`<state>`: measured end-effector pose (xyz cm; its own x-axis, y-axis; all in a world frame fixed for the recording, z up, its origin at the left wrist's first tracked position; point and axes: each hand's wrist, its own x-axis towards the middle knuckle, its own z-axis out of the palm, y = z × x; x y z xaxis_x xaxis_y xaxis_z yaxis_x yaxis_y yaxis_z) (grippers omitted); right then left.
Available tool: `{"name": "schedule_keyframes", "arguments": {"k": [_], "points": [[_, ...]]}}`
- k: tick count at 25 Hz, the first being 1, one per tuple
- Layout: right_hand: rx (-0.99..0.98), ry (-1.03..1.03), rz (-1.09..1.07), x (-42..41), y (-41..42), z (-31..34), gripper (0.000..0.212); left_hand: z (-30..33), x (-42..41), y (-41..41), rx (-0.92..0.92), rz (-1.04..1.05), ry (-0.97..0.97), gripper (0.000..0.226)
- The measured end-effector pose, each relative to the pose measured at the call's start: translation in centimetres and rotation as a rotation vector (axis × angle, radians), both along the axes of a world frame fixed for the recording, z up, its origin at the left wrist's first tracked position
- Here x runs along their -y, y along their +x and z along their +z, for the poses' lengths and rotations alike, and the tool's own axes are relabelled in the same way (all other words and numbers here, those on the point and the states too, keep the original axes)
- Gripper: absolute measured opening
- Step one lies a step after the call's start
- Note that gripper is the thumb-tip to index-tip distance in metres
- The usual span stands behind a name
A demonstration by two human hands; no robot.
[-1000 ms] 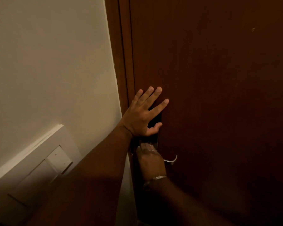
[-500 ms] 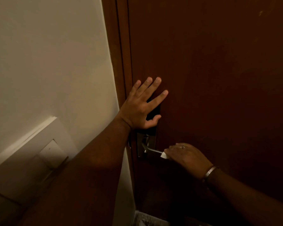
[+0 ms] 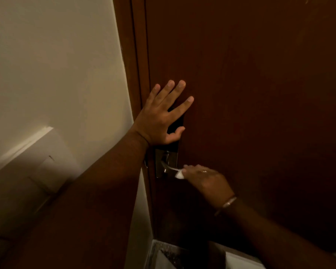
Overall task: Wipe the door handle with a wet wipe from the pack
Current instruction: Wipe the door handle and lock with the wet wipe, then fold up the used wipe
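A silver lever door handle (image 3: 168,166) sticks out from a metal plate (image 3: 174,155) on the dark brown door (image 3: 260,94). My right hand (image 3: 206,179) is closed around the outer end of the lever with a white wet wipe (image 3: 179,174) bunched under its fingers. My left hand (image 3: 161,117) lies flat on the door just above the plate, fingers spread, holding nothing. The outer half of the lever is hidden by my right hand. The wipe pack is not in view.
The brown door frame (image 3: 138,74) runs along the door's left side, with a cream wall (image 3: 56,65) beyond it. A white switch panel (image 3: 41,171) sits low on that wall. A strip of speckled floor (image 3: 163,253) shows at the bottom.
My right hand slid from the plate end of the handle out along the lever to the right with the wipe. My left hand stayed pressed on the door.
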<state>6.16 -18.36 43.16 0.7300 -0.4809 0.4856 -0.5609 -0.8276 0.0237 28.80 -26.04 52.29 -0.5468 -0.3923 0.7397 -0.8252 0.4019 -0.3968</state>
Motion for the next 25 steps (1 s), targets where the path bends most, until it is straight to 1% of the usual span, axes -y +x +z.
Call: {"name": "schedule_keyframes", "arguments": {"k": [1,2,3,5,6,7,8,9,10,11,12,13,14,16,17,18,19,21,23,25], "points": [[0.016,0.014,-0.017,0.3,-2.7,0.2,0.030,0.1,-0.1,0.1,-0.002,0.000,0.011,0.075],[0.067,0.075,-0.086,0.5,-5.3,0.4,0.027,0.2,-0.4,-0.1,0.001,0.006,0.026,0.076],[0.184,0.195,-0.195,0.5,-7.5,0.6,0.024,0.3,-0.8,-0.3,0.007,0.016,0.048,0.075],[0.607,0.520,-0.437,0.1,-10.9,0.5,0.015,0.4,-1.6,-0.8,0.000,0.051,0.114,0.076],[0.841,0.717,-0.521,-0.3,-12.7,0.4,0.012,0.5,-2.3,-1.3,-0.017,0.091,0.151,0.077],[1.075,0.956,-0.560,-0.8,-14.2,0.1,0.011,0.6,-3.1,-1.8,-0.027,0.160,0.182,0.079],[1.285,1.196,-0.571,-1.3,-16.0,-0.1,0.012,0.6,-4.0,-2.9,-0.008,0.227,0.185,0.083],[1.454,1.405,-0.556,-2.0,-17.8,-0.2,0.014,0.2,-5.1,-4.7,0.051,0.258,0.178,0.085],[1.563,1.594,-0.519,-2.6,-19.3,-0.2,0.019,-0.5,-6.2,-6.6,0.142,0.230,0.191,0.084],[1.621,1.742,-0.463,-3.3,-20.6,-0.2,0.027,-1.5,-7.4,-9.2,0.217,0.154,0.238,0.080],[1.622,1.842,-0.409,-3.8,-21.6,-0.2,0.037,-2.8,-8.8,-11.9,0.225,0.071,0.313,0.073],[1.589,1.891,-0.358,-4.5,-22.7,-0.4,0.043,-4.5,-10.4,-15.2,0.137,0.015,0.442,0.063],[1.546,1.898,-0.313,-5.1,-24.1,-0.8,0.045,-6.2,-12.2,-19.0,-0.047,0.001,0.642,0.055],[1.489,1.813,-0.325,-6.2,-27.1,-1.7,0.052,-9.6,-16.1,-26.8,-0.553,0.000,1.143,0.055],[1.491,1.768,-0.369,-6.5,-28.2,-2.4,0.052,-11.1,-17.7,-29.8,-0.810,-0.067,1.341,0.052],[1.521,1.749,-0.398,-6.7,-29.3,-3.1,0.047,-12.6,-19.1,-32.5,-1.015,-0.147,1.456,0.044],[1.547,1.755,-0.415,-7.0,-30.5,-3.8,0.041,-13.8,-20.3,-35.0,-1.175,-0.208,1.527,0.035],[1.622,1.774,-0.480,-8.0,-32.1,-5.2,0.032,-15.4,-22.1,-38.4,-1.422,-0.258,1.566,0.026],[1.704,1.751,-0.594,-9.4,-33.3,-6.7,0.023,-16.6,-22.9,-40.4,-1.541,-0.214,1.550,0.021],[1.714,1.692,-0.721,-10.8,-34.7,-9.0,0.016,-18.5,-22.6,-41.4,-1.632,-0.077,1.571,0.020]]}}
